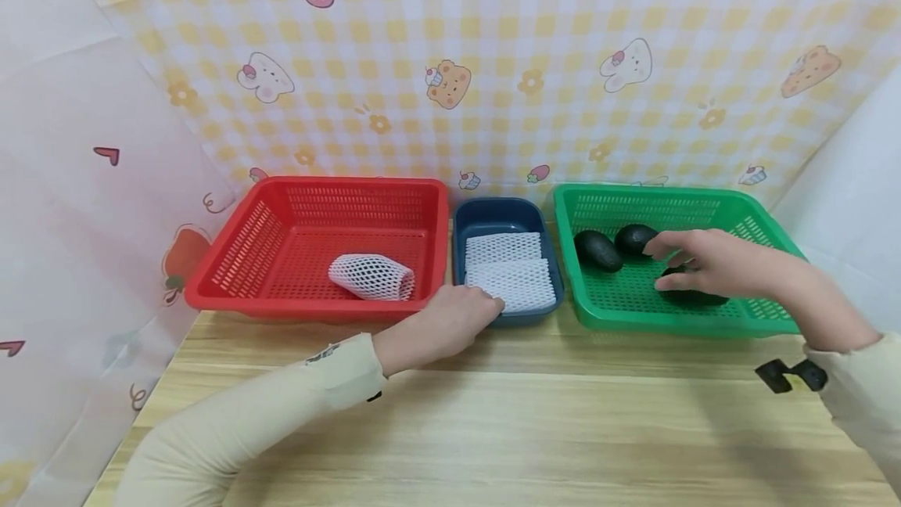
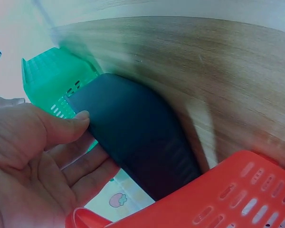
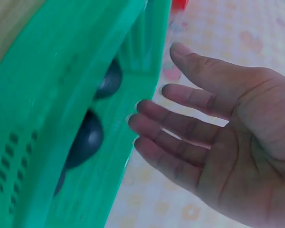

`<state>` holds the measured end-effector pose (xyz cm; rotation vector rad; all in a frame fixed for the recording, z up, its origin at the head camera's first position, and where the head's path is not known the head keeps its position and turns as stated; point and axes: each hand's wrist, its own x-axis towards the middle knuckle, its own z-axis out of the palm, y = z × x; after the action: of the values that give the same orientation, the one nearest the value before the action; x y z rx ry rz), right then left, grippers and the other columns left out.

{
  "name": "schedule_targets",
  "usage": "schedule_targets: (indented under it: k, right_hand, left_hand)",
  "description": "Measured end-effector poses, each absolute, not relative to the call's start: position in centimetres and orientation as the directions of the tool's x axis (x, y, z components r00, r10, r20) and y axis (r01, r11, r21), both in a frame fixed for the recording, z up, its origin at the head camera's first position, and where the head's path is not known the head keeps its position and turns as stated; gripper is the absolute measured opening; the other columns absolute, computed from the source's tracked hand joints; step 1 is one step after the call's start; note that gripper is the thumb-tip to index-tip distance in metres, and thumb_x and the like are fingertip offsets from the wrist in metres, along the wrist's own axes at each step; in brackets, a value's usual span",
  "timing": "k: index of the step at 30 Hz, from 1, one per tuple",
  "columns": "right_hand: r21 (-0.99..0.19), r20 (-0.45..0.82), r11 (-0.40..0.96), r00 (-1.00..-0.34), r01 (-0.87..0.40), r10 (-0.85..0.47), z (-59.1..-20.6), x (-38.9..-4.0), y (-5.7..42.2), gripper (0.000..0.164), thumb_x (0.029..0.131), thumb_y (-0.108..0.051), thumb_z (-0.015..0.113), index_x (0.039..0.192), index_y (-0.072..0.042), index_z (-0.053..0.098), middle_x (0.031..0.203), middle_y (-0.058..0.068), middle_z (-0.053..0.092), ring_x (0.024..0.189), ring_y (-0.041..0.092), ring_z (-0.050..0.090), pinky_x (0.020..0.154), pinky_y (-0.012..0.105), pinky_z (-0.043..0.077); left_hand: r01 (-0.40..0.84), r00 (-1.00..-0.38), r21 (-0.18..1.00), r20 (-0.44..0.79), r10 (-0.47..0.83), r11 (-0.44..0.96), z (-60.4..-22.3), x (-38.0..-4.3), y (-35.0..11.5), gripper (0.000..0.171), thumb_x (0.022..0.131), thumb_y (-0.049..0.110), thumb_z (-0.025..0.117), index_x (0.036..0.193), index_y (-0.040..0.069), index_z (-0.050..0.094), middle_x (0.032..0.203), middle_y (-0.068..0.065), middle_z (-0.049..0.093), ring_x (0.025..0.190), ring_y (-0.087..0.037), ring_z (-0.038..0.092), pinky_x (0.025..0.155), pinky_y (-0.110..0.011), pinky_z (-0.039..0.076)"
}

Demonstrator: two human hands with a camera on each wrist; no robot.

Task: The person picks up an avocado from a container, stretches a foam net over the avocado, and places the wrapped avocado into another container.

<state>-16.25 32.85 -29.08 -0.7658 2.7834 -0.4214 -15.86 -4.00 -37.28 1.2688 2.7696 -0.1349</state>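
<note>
My left hand is at the near left corner of a dark blue bin. In the left wrist view its thumb lies on the bin's outer wall and its fingers go over the rim, pinching it. White foam net sleeves lie flat inside, by those fingertips. My right hand hovers over the green basket, its fingers spread and relaxed, holding nothing. Below it sits a dark avocado, partly hidden by the hand. Two more, a left avocado and a back avocado, lie farther in.
A red basket stands on the left with a white netted, sleeve-shaped bundle inside. All three containers line up on the wooden table against a checked cloth.
</note>
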Motion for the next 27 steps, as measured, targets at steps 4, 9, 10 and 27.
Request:
schedule_targets:
  k: [4,9,10,27]
  right_hand:
    - [-0.313,-0.201,0.864,-0.861,-0.395,-0.467,-29.3,-17.1,34.8,0.05,0.089,-0.023,0.081,0.127,0.003,0.061,0.12,0.013,0.066,0.1,0.033,0.068,0.079,0.045,0.057]
    - [-0.265,-0.284,0.898,-0.862,-0.35,-0.42,-30.0,-18.1,36.8,0.056,0.085,-0.023,0.083,0.126,0.006,0.06,0.117,0.02,0.066,0.101,0.04,0.066,0.083,0.058,0.052]
    - [-0.254,-0.305,0.905,-0.859,-0.343,-0.411,-30.1,-18.4,37.1,0.057,0.085,-0.023,0.084,0.126,0.007,0.059,0.117,0.022,0.065,0.103,0.043,0.065,0.084,0.06,0.051]
    - [-0.283,-0.567,0.928,-0.738,-0.242,-0.366,-30.5,-22.9,40.0,0.075,0.086,-0.03,0.084,0.13,0.019,0.048,0.118,0.041,0.056,0.111,0.058,0.054,0.082,0.056,0.054]
  left_hand:
    - [0.759,-0.651,-0.053,-0.116,0.75,0.65,-37.3,-15.8,-4.0,0.057,0.077,0.022,0.091,0.129,0.016,0.07,0.104,-0.004,0.072,0.083,-0.018,0.065,0.071,-0.029,0.058]
    - [0.759,-0.65,-0.059,-0.116,0.751,0.648,-37.2,-15.7,-4.1,0.056,0.077,0.023,0.09,0.129,0.016,0.07,0.104,-0.004,0.072,0.082,-0.018,0.065,0.071,-0.029,0.058]
    - [0.761,-0.648,-0.058,-0.114,0.753,0.647,-37.2,-15.7,-4.1,0.055,0.078,0.022,0.09,0.129,0.016,0.07,0.103,-0.004,0.072,0.081,-0.017,0.064,0.07,-0.029,0.057]
    - [0.765,-0.643,-0.049,-0.108,0.758,0.642,-37.1,-15.7,-4.2,0.052,0.078,0.022,0.089,0.126,0.015,0.071,0.101,-0.003,0.072,0.079,-0.017,0.062,0.067,-0.028,0.056]
